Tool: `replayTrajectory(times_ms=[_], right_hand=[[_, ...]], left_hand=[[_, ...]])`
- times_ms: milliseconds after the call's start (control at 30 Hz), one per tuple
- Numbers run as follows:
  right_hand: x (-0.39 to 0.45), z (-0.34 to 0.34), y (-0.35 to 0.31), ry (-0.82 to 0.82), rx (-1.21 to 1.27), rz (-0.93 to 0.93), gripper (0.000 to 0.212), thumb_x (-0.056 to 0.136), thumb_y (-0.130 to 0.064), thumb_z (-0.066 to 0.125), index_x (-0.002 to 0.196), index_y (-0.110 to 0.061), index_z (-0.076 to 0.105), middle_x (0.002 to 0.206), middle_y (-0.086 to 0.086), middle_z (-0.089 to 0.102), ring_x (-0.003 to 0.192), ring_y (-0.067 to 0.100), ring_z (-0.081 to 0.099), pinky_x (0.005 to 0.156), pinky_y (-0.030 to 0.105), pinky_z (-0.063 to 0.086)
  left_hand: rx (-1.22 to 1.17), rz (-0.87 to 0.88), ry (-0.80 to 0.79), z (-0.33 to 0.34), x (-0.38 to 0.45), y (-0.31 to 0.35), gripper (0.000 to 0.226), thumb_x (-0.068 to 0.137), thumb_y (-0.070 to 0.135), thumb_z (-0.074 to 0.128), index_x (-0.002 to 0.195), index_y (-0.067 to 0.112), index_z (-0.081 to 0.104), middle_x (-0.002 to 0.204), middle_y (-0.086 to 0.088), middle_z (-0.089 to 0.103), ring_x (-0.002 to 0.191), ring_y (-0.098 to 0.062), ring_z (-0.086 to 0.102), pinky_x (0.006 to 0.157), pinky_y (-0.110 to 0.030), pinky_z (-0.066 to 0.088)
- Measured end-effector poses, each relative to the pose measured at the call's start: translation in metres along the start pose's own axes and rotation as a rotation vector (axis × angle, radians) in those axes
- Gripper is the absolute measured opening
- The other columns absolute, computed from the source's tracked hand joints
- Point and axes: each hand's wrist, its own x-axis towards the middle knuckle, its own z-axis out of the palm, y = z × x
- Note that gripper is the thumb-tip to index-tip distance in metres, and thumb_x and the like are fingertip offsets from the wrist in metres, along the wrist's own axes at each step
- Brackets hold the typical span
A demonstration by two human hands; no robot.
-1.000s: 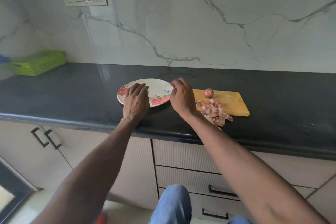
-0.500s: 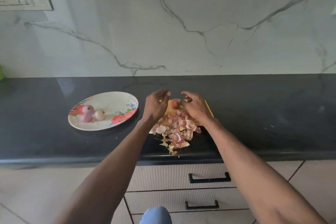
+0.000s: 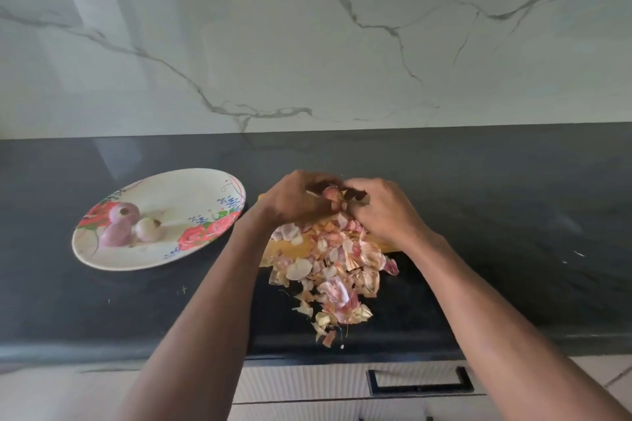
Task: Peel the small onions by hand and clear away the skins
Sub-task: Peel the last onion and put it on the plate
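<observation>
A small pink onion (image 3: 331, 194) is held between both hands above the wooden cutting board (image 3: 273, 246). My left hand (image 3: 297, 199) grips it from the left with curled fingers. My right hand (image 3: 381, 208) pinches it from the right. A heap of pink and tan onion skins (image 3: 337, 270) covers the board and spills toward the counter's front edge. Three peeled onions (image 3: 128, 224) lie on the left part of a flowered plate (image 3: 191, 195). Most of the board is hidden by skins and hands.
The dark stone counter (image 3: 496, 232) runs the full width, with a white marble wall behind it. Small skin scraps (image 3: 329, 338) lie near the front edge. A drawer with a black handle (image 3: 419, 383) sits below.
Both hands left the plate and moved right to the onion on the board, then closed round it. The camera has come closer.
</observation>
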Motion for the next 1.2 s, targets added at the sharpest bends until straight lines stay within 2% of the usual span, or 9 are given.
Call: replayTrajectory(times_ms=[133, 267, 333, 400, 533, 767, 967, 1100, 1200], right_hand=[[-0.004, -0.001, -0.006, 0.02, 0.051, 0.006, 0.025, 0.095, -0.02, 0.069, 0.119, -0.027, 0.073, 0.099, -0.015, 0.07, 0.082, 0.008, 0.071, 0.06, 0.002, 0.044], [-0.007, -0.008, -0.014, 0.022, 0.289, 0.058, 0.038, 0.09, -0.024, 0.075, 0.126, -0.032, 0.067, 0.106, -0.019, 0.065, 0.07, -0.009, 0.066, 0.051, 0.009, 0.048], [-0.006, -0.01, -0.017, 0.039, 0.36, 0.059, 0.042, 0.087, -0.022, 0.077, 0.126, -0.034, 0.067, 0.118, -0.013, 0.069, 0.093, -0.003, 0.069, 0.073, 0.02, 0.058], [-0.006, -0.011, -0.017, 0.036, 0.46, 0.068, 0.045, 0.082, -0.017, 0.08, 0.123, -0.034, 0.069, 0.123, -0.007, 0.071, 0.112, 0.01, 0.066, 0.099, 0.036, 0.054], [-0.008, -0.008, -0.019, 0.038, 0.527, 0.065, 0.056, 0.076, -0.011, 0.084, 0.122, -0.038, 0.067, 0.128, -0.006, 0.069, 0.122, 0.01, 0.061, 0.111, 0.039, 0.046], [-0.005, 0.0, -0.018, 0.116, 0.544, 0.08, 0.052, 0.076, -0.012, 0.085, 0.124, -0.024, 0.07, 0.12, -0.005, 0.072, 0.112, 0.007, 0.066, 0.103, 0.039, 0.052], [0.001, -0.001, -0.018, 0.183, 0.663, 0.091, 0.047, 0.079, -0.004, 0.082, 0.12, -0.021, 0.065, 0.115, -0.001, 0.072, 0.106, 0.012, 0.069, 0.097, 0.036, 0.057], [-0.002, -0.001, -0.019, 0.17, 0.677, 0.051, 0.04, 0.077, 0.0, 0.082, 0.104, -0.028, 0.071, 0.104, 0.0, 0.075, 0.099, 0.013, 0.072, 0.085, 0.026, 0.059], [-0.001, 0.002, -0.018, 0.17, 0.649, 0.059, 0.04, 0.077, -0.002, 0.084, 0.108, -0.025, 0.073, 0.105, 0.001, 0.075, 0.096, 0.012, 0.072, 0.081, 0.027, 0.06]], left_hand=[[0.021, 0.027, 0.057, 0.004, -0.002, -0.005, 0.046, 0.08, 0.011, 0.083, 0.124, 0.02, 0.069, 0.113, 0.004, 0.072, 0.105, -0.014, 0.066, 0.095, -0.032, 0.052], [-0.364, 0.046, 0.106, 0.005, -0.003, -0.014, 0.036, 0.079, 0.0, 0.081, 0.112, 0.008, 0.071, 0.103, -0.009, 0.076, 0.096, -0.025, 0.073, 0.089, -0.039, 0.059], [-0.499, 0.044, 0.059, 0.005, -0.004, -0.013, 0.033, 0.084, 0.0, 0.075, 0.115, 0.01, 0.071, 0.103, -0.008, 0.077, 0.094, -0.022, 0.073, 0.087, -0.035, 0.059], [-0.609, 0.041, 0.028, 0.005, -0.006, -0.011, 0.024, 0.091, 0.006, 0.069, 0.115, 0.008, 0.073, 0.106, -0.014, 0.076, 0.093, -0.023, 0.073, 0.087, -0.035, 0.059], [-0.783, 0.047, 0.063, 0.003, -0.006, -0.01, 0.019, 0.097, 0.011, 0.06, 0.107, 0.003, 0.074, 0.103, -0.026, 0.073, 0.081, -0.024, 0.073, 0.079, -0.031, 0.061], [-0.717, 0.082, 0.178, 0.011, 0.002, -0.009, 0.024, 0.097, 0.014, 0.063, 0.105, -0.006, 0.074, 0.088, -0.027, 0.073, 0.071, -0.023, 0.071, 0.072, -0.029, 0.06], [-0.668, 0.175, 0.213, 0.014, 0.007, -0.007, 0.018, 0.093, 0.016, 0.068, 0.11, 0.016, 0.076, 0.099, -0.009, 0.078, 0.084, -0.018, 0.07, 0.078, -0.032, 0.056], [-0.436, 0.237, 0.319, 0.022, 0.009, -0.004, 0.024, 0.099, 0.027, 0.063, 0.1, 0.011, 0.08, 0.076, -0.006, 0.076, 0.066, -0.015, 0.063, 0.063, -0.03, 0.052], [-0.249, 0.211, 0.448, 0.029, 0.01, -0.002, 0.039, 0.103, 0.032, 0.056, 0.079, 0.007, 0.074, 0.057, -0.001, 0.066, 0.052, -0.011, 0.058, 0.055, -0.024, 0.045]])
